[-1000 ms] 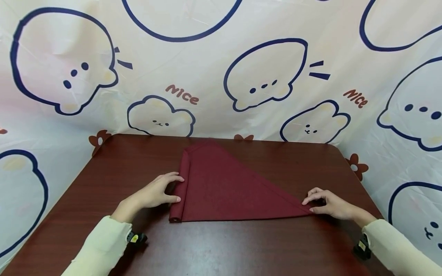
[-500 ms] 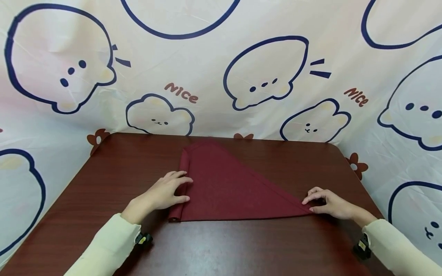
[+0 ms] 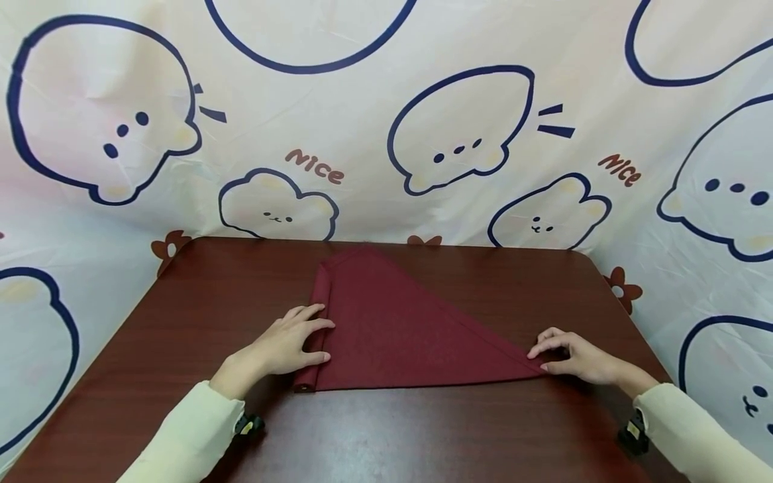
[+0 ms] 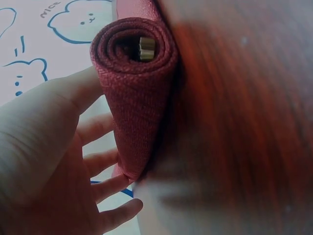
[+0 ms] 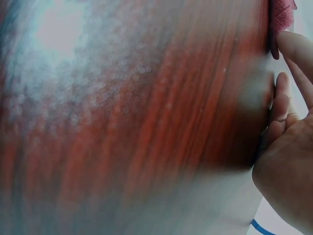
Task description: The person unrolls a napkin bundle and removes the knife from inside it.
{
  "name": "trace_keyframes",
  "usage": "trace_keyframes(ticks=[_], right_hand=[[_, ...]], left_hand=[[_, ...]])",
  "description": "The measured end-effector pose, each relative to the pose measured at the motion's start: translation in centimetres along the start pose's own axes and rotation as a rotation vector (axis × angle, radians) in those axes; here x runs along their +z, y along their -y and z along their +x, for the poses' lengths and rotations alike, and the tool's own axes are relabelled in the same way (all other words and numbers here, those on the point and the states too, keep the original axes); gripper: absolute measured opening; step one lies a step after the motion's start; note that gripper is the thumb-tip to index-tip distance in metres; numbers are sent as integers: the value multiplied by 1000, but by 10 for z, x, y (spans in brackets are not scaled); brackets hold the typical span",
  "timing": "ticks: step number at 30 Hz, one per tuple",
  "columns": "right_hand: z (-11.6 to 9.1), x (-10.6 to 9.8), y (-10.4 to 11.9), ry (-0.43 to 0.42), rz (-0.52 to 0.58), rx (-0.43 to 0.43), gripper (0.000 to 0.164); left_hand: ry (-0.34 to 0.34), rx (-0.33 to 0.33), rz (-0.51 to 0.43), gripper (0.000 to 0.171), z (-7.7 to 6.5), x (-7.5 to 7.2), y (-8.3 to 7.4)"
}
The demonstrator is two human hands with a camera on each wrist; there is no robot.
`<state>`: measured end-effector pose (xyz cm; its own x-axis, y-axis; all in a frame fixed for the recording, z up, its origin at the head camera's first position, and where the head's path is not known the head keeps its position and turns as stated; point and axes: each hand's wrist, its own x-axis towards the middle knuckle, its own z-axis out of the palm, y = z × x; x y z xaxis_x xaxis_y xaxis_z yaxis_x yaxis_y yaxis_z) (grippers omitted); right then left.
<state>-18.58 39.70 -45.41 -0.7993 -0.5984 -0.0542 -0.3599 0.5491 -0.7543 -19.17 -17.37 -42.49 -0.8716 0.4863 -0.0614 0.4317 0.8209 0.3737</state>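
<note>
A dark red cloth [image 3: 392, 329] lies folded into a triangle on the table, its left side wound into a roll [image 3: 306, 372]. My left hand [image 3: 280, 345] rests across the roll with fingers spread, tips just past it on the flat cloth. The left wrist view looks into the roll's near end, where several layers wrap around something brass-coloured [image 4: 146, 49], mostly hidden inside. At the far right, my right hand [image 3: 576, 359] pinches the cloth's pointed corner between thumb and forefinger. Only a small bit of red cloth [image 5: 282, 17] shows beside that thumb in the right wrist view.
The glossy dark brown wooden table [image 3: 386, 436] has rounded far corners. A pale curtain [image 3: 362, 121] printed with cartoon outlines encloses the table at the back and both sides. Both forearms wear pale sleeves [image 3: 187, 429] and a dark wrist device [image 3: 634, 433].
My left hand has slid right over the roll, its fingertips passing onto the flat cloth, then shifted slightly nearer. The roll and my right hand stay about where they were.
</note>
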Motion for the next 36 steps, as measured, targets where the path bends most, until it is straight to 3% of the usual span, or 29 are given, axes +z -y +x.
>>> trace_keyframes(ticks=[19,36], right_hand=[[-2,3,-1,-1,-4,-4,19],[-1,1,2,-1,1,15,19]], left_hand=[[-32,1,-11,47,-4,4,8],[-48,-22,-54,43,-10,-5,16]])
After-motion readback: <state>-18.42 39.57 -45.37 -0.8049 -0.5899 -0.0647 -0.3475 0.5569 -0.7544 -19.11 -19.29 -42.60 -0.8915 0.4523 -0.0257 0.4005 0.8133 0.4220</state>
